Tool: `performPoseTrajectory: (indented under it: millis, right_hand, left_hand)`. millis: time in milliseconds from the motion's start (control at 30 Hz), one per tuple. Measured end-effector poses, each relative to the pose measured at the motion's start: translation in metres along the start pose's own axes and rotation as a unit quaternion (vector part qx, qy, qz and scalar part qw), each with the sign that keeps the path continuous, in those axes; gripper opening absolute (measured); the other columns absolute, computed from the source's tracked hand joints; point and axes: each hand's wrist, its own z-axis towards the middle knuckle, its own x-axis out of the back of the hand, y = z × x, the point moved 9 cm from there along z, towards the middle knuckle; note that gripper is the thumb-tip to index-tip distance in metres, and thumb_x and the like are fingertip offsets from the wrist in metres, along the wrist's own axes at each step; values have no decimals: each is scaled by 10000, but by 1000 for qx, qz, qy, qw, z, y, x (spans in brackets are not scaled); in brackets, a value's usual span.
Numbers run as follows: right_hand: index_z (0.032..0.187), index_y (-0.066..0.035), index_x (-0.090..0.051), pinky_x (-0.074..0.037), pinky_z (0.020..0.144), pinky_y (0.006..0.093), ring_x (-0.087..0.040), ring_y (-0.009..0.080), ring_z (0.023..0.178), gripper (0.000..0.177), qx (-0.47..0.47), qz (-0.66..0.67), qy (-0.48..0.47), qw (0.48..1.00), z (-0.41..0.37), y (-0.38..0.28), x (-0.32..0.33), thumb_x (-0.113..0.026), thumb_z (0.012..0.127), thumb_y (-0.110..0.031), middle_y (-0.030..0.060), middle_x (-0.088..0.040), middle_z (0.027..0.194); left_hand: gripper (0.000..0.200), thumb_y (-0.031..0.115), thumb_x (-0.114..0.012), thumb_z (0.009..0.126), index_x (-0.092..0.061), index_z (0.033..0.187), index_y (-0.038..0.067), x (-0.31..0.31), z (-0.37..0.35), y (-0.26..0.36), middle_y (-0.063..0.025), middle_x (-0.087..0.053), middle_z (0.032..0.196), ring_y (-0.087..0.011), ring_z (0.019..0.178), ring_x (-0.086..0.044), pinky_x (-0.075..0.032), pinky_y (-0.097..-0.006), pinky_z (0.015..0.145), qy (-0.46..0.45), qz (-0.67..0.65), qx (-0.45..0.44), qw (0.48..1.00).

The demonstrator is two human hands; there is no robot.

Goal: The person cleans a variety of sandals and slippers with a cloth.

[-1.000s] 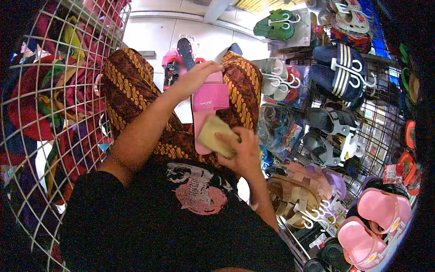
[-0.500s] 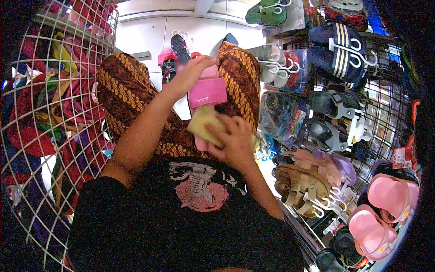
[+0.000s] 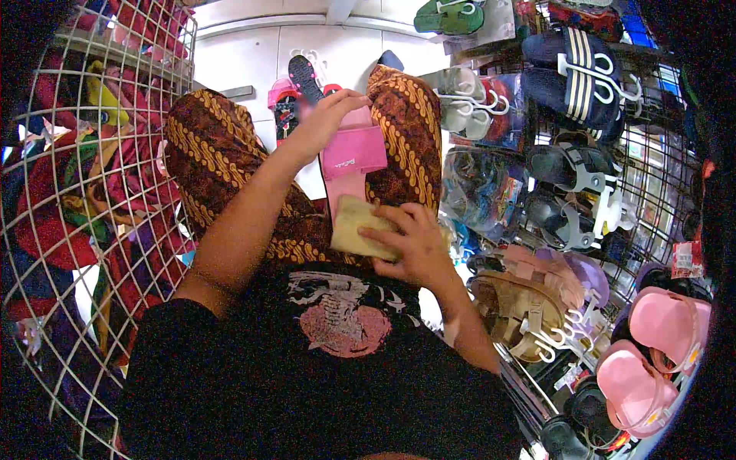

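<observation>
A pink slide sandal point(image 3: 354, 153) with a brighter pink strap lies lengthwise between my knees, over the patterned brown cloth on my legs. My left hand point(image 3: 328, 126) grips its far end, with the fingers bent over the toe. In my right hand point(image 3: 410, 241) is a pale yellow cloth or sponge point(image 3: 359, 228), which rests on the sandal's near end and hides it. The fingers of that hand are spread over the yellow piece.
Beyond my knees, dark and red sandals point(image 3: 303, 77) stand on the white tiled floor point(image 3: 257, 57). A wire grid point(image 3: 100, 192) with colourful items behind it is at the left. On the right hang navy striped slides point(image 3: 579, 80), black sandals and pink clogs point(image 3: 636, 383).
My right hand and the yellow piece have moved slightly down and to the right along the sandal, uncovering more of its pink sole below the strap. My left hand has stayed at the far end.
</observation>
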Motion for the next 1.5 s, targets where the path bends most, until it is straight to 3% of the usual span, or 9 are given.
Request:
performPoseTrajectory:
  millis: [133,300,533,600,700,800,1033,1167,1500]
  right_hand:
    - [1193,-271,-675,-410,946,443,-490,315,1119,586,-94,-56,91,990,14,12,1,-803,622,-289,44,-557,1290]
    - [1187,-249,-676,-428,947,437,-498,321,1114,560,-33,-26,59,997,15,-11,3,-805,642,-252,64,-554,1295]
    - [1244,-140,-626,-459,993,430,-510,315,1232,472,-179,246,144,942,-21,44,35,-735,799,-255,124,-539,1341]
    - [1314,-82,-538,-486,960,437,-561,332,1181,519,-277,518,140,797,-28,59,11,-643,857,-306,158,-560,1316]
    - [1435,-41,-389,-544,873,455,-626,404,1103,639,-363,800,70,472,-41,53,-44,-459,942,-442,245,-572,1284]
    - [1439,-44,-389,-541,896,483,-597,451,1132,625,-354,816,16,456,-58,57,-90,-501,934,-395,267,-560,1290]
    - [1451,-52,-360,-558,879,420,-651,351,1067,553,-353,725,-65,588,-35,55,-71,-563,984,-266,206,-610,1228]
    - [1430,-60,-390,-568,823,369,-684,260,970,508,-281,604,-135,734,-19,62,-72,-551,998,-275,147,-643,1170]
    - [1298,-36,-554,-478,919,341,-617,206,1045,442,-346,503,-32,792,-13,75,-43,-556,989,-352,106,-662,1152]
  left_hand:
    - [339,277,-496,966,-640,1165,43,-1,-2,-4,-38,-623,1125,-120,1075,-548,-399,-244,955,24,-57,51,997]
    - [330,260,-544,934,-634,1171,49,1,1,-18,-50,-632,1094,-119,1035,-564,-420,-247,922,5,-84,47,995]
    - [321,130,-605,871,-614,1180,43,-1,-1,-6,-61,-644,1091,-140,1036,-595,-469,-278,909,-1,-4,18,1000]
    - [335,104,-606,862,-605,1192,45,0,-3,-2,-65,-642,1105,-144,1042,-599,-477,-286,910,-8,3,8,1000]
    - [382,81,-585,858,-572,1238,47,0,-2,-5,-70,-637,1116,-148,1011,-609,-484,-285,898,-22,-9,24,999]
    - [409,48,-564,853,-548,1262,49,-3,0,-15,-77,-631,1124,-149,986,-615,-495,-279,878,-46,-110,69,990]
    - [483,-14,-508,824,-491,1303,51,-6,-5,-25,-85,-617,1077,-161,915,-632,-540,-288,774,-68,-267,146,950]
    - [502,-30,-502,821,-476,1314,60,-7,-7,-17,-84,-610,1070,-156,899,-632,-544,-289,762,-76,-288,135,945]
    - [547,-48,-485,806,-450,1342,57,-18,-15,2,-74,-610,1089,-147,928,-630,-542,-288,801,-130,-272,136,944]
